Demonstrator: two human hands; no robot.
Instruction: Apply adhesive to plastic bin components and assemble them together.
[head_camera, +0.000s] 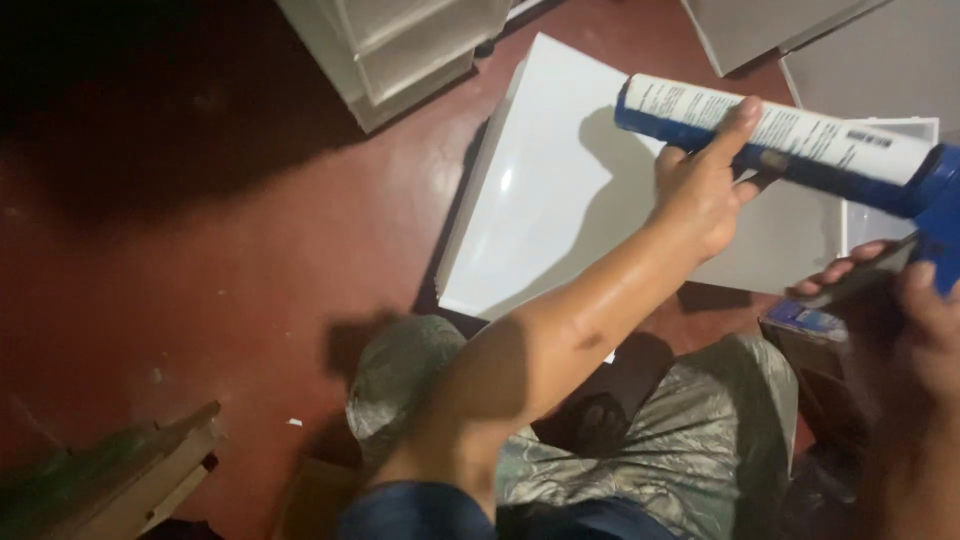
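Note:
A white sealant cartridge (800, 135) sits in a blue caulking gun (940, 205) held across the upper right. My left hand (705, 190) supports the front of the cartridge from below, thumb over its top. My right hand (900, 290) wraps the gun's handle and trigger at the right edge. Under the tool a large glossy white panel (560, 190) lies flat on the dark red floor (250, 270).
A white cabinet piece (400, 50) stands at the top centre. Grey panels (860, 50) lie at the top right. Wooden strips (130, 480) rest at the bottom left. My knees in patterned trousers (680, 440) fill the bottom centre.

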